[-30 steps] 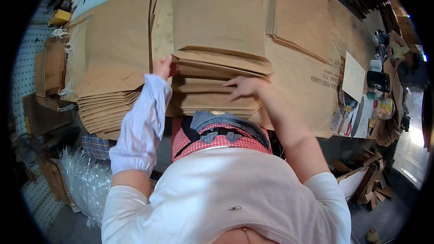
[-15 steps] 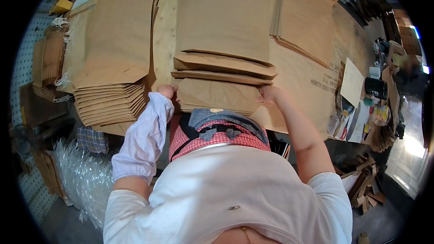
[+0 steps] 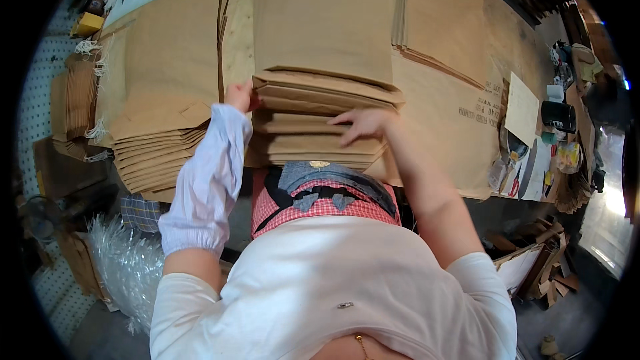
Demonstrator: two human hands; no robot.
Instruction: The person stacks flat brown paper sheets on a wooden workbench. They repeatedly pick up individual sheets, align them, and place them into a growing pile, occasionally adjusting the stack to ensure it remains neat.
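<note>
A stack of brown paper bags (image 3: 323, 27) lies in front of me at the middle of the table, its folded ends toward me in several layers. My left hand (image 3: 241, 96), below a pale sleeve cover, is closed at the left corner of an upper paper bag (image 3: 327, 88) and pinches its edge. Over the lower folded layers (image 3: 300, 144), my right hand (image 3: 367, 125) has its fingers stretched and spread. Its fingertips are close to the paper; whether they touch it I cannot tell.
Another fanned stack of brown bags (image 3: 157, 153) lies to the left, and flat paper sheets (image 3: 440, 20) to the right. Tied bundles (image 3: 81, 97) stand at the far left. A dark cup (image 3: 557, 116) and a white card (image 3: 520, 110) are on the right.
My left hand has moved up from the lower bag to the corner of an upper one. My right hand has left the lower right edge, moved inward and spread its fingers.
</note>
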